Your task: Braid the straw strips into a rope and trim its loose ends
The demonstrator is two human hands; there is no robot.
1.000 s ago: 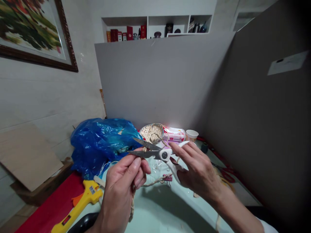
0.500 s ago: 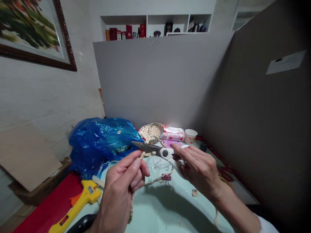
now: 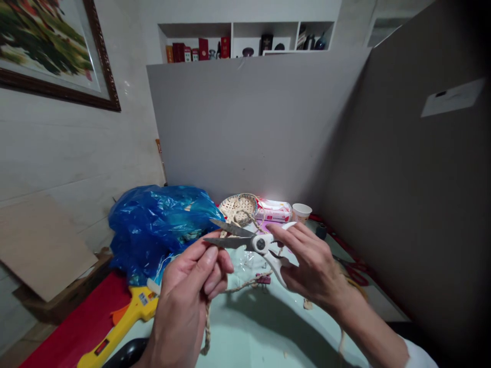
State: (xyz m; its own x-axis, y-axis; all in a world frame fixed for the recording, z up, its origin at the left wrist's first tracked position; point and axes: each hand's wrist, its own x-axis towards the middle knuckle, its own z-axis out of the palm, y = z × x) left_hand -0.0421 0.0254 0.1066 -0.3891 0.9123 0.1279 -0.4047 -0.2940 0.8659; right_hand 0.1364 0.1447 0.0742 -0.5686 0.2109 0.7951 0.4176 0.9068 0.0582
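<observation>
My left hand (image 3: pixel 190 294) pinches the upper end of a braided straw rope (image 3: pixel 207 327), which hangs down below the fingers toward the pale green table (image 3: pixel 253 332). My right hand (image 3: pixel 312 266) grips white-handled scissors (image 3: pixel 249 241). Their steel blades stand apart and point left, right at my left fingertips, around the rope's end. A further stretch of rope (image 3: pixel 245 285) runs across the table to a small dark red clip (image 3: pixel 263 280).
A crumpled blue plastic bag (image 3: pixel 161 225) lies at the left. Behind the hands are a small woven basket (image 3: pixel 238 209), a pack of wipes (image 3: pixel 274 210) and a paper cup (image 3: pixel 301 212). A yellow glue gun (image 3: pixel 123 322) lies front left. Grey partition boards (image 3: pixel 253 122) wall the back and right.
The scissor blades were apart a second ago, came together half a second ago, and stand apart again now. My left hand has edged slightly up and left with the rope.
</observation>
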